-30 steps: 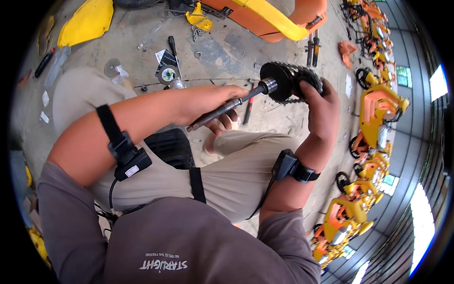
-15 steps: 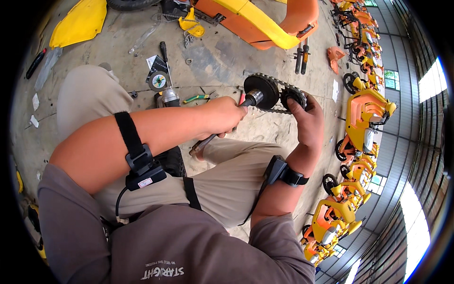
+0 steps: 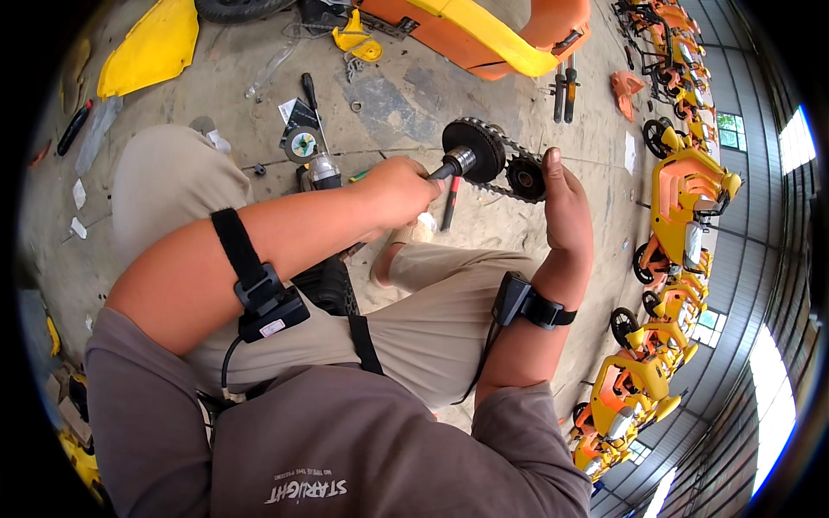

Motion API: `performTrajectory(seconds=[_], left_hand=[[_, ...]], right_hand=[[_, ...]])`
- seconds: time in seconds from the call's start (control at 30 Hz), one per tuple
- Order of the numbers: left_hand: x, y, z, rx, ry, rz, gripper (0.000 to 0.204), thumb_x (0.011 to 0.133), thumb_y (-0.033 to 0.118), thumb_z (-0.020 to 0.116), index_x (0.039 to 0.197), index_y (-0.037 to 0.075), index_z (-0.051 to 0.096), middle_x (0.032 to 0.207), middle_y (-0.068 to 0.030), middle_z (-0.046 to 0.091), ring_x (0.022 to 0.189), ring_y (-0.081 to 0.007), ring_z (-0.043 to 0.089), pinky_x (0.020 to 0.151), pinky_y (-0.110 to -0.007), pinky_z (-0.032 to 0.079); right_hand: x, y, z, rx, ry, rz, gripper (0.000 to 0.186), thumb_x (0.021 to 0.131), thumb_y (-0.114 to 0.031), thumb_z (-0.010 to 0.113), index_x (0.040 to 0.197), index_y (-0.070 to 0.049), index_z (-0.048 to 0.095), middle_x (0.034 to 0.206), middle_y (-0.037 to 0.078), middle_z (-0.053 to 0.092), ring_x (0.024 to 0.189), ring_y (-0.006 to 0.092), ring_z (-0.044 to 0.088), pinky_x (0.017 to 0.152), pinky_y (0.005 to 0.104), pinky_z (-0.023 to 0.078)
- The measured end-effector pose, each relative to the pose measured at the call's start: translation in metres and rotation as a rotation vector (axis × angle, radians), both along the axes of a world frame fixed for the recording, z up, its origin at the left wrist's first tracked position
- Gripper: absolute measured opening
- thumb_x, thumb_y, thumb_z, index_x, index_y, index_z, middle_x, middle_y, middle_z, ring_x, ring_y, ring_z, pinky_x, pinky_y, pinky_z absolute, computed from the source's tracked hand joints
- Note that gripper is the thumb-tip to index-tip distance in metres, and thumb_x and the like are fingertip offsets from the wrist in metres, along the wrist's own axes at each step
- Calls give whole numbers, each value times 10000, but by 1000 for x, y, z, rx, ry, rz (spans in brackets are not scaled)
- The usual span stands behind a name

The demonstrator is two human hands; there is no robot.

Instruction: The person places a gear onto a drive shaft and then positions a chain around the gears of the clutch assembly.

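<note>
My left hand point(image 3: 401, 194) is closed around the handle of a socket wrench point(image 3: 441, 172). Its shiny socket point(image 3: 461, 160) meets the middle of a large dark round sprocket point(image 3: 480, 148). From that sprocket a drive chain point(image 3: 509, 145) loops over to a smaller black sprocket point(image 3: 525, 178) with a hole in its centre. At the smaller end, my right hand point(image 3: 566, 203) grips the chain loop, thumb pointing up beside it and the other fingers mostly hidden. Beneath the socket, a red-handled tool point(image 3: 450, 205) lies on the floor.
A power tool point(image 3: 324, 170), a screwdriver point(image 3: 309, 89) and a small disc point(image 3: 301, 144) lie ahead on the concrete. Farther off are an orange-and-yellow body panel point(image 3: 484, 39), a yellow panel point(image 3: 151, 47) and two dark-handled tools point(image 3: 566, 93). Yellow scooters point(image 3: 682, 190) line the right side.
My right thumb has lifted off the face of the small sprocket and now points up beside the chain. The wrench's tail end has swung partly out of sight behind my left forearm.
</note>
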State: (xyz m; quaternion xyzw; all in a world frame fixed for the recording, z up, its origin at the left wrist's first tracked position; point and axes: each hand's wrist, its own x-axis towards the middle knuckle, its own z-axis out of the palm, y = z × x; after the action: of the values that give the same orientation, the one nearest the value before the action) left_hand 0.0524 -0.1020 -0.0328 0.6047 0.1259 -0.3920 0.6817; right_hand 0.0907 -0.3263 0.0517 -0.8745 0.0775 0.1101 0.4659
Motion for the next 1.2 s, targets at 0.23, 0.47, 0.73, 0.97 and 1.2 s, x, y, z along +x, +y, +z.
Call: performTrajectory(seconds=[0.23,0.47,0.73,0.97,1.2], left_hand=[[1,1,-14,26,-87,130,304,940,287,707,1060,8,685,803,-20,615,634,-110,530,535,-266,413],[3,3,-11,74,19,120,305,969,294,672,1020,-7,681,793,-25,614,634,-108,540,549,-276,427],[-4,0,-18,126,-201,231,314,926,224,725,1096,-37,688,888,-82,669,737,-143,600,647,-312,479],[2,8,-11,159,-146,151,371,890,217,758,1145,-44,693,941,-104,695,839,-172,614,754,-324,489],[4,14,12,139,-76,177,349,922,215,718,1157,-43,691,796,-53,628,675,-120,534,605,-298,427]], right_hand=[[1,0,-2,-31,-3,40,629,1040,-542,488,1021,59,672,925,27,619,870,111,492,803,269,433],[2,-3,-10,6,-24,-2,684,1022,-607,468,971,47,665,888,30,584,844,125,467,783,282,424],[2,-5,-10,-28,36,-22,760,995,-672,450,1013,55,670,934,60,619,879,140,487,822,290,409],[3,-5,-9,112,96,25,695,975,-624,554,1060,55,675,973,76,662,933,133,533,865,308,435],[2,-6,-13,-45,-13,97,400,851,-298,774,986,65,676,803,56,635,763,124,544,712,298,463]])
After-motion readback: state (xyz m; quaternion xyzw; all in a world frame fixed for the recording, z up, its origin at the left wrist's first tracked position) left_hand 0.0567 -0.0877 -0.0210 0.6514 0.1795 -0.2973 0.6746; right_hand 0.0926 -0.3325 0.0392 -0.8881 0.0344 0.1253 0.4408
